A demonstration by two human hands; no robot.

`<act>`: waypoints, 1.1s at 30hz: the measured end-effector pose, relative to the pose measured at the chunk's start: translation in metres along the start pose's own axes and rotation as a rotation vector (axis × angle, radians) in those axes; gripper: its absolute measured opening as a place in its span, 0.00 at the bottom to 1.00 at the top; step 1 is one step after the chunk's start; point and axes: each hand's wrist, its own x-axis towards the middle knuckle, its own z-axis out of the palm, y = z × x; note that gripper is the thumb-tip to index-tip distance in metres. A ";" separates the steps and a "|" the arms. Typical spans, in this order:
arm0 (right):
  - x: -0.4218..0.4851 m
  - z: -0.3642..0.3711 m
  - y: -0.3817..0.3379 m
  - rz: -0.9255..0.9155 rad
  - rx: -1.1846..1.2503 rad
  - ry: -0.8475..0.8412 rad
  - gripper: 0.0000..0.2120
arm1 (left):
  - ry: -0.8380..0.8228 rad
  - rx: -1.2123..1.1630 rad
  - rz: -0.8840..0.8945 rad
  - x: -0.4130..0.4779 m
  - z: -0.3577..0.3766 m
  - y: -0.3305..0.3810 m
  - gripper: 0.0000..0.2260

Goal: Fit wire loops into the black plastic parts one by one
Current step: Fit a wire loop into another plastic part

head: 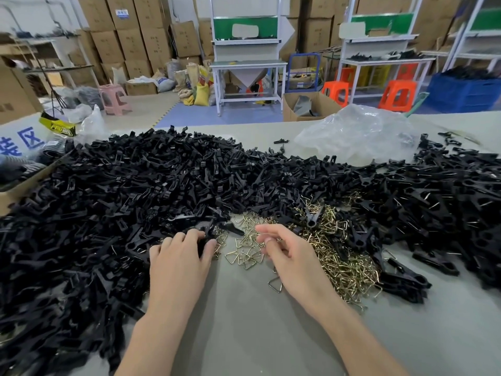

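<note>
A huge heap of black plastic parts [135, 191] covers the left and far side of the grey table [244, 335]. Brass-coloured triangular wire loops [333, 256] lie in a pile at the centre right. My left hand [179, 256] lies at the heap's near edge, its thumb and fingers curled round a black plastic part [207, 234]. To its right my right hand [284, 256] hovers over the loops, fingers curled, fingertip and thumb pinching at a wire loop [267, 240] that is mostly hidden. A single loop [275, 284] lies just under the right palm.
Assembled black clips [412, 278] lie to the right of the loops. A crumpled clear plastic bag [355, 134] sits at the table's far side, a cardboard box [16, 185] at the left edge. Beyond are workbenches, orange stools [397, 95] and stacked cartons.
</note>
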 end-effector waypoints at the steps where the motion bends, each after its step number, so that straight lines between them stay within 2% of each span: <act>1: 0.000 0.000 0.000 0.001 0.005 0.001 0.16 | 0.027 -0.017 0.001 0.000 0.000 0.001 0.15; 5: -0.001 0.001 -0.003 0.007 0.020 -0.002 0.16 | 0.190 -0.199 0.019 0.000 -0.003 0.002 0.14; 8: -0.001 0.000 -0.004 -0.040 0.038 0.000 0.11 | 0.280 -0.335 0.183 -0.004 -0.007 0.013 0.13; 11: 0.000 0.003 -0.010 -0.066 0.169 -0.092 0.09 | 0.244 -0.392 0.408 -0.016 -0.002 0.034 0.09; 13: 0.000 0.006 -0.013 -0.072 0.254 -0.132 0.09 | 0.185 -0.440 0.432 -0.020 0.002 0.042 0.09; 17: 0.002 0.000 -0.011 -0.008 0.425 -0.080 0.11 | 0.016 -0.535 0.494 -0.028 0.002 0.044 0.19; 19: 0.004 -0.005 -0.012 0.023 0.482 -0.029 0.10 | -0.064 -0.645 0.466 -0.030 0.001 0.046 0.23; 21: 0.005 -0.006 -0.012 0.051 0.528 0.009 0.08 | -0.079 -0.767 0.381 -0.029 0.001 0.049 0.23; 23: 0.006 -0.005 -0.011 0.066 0.573 0.019 0.10 | -0.022 -0.829 0.305 -0.025 0.001 0.050 0.23; 27: 0.007 -0.005 -0.010 0.106 0.671 0.032 0.12 | 0.036 -0.949 0.156 -0.021 -0.001 0.050 0.16; 30: 0.007 -0.005 -0.008 0.137 0.697 0.039 0.13 | 0.048 -0.928 0.109 -0.020 -0.003 0.050 0.13; 33: 0.007 -0.005 -0.005 0.135 0.733 0.036 0.14 | 0.073 -0.797 0.116 -0.021 -0.004 0.047 0.12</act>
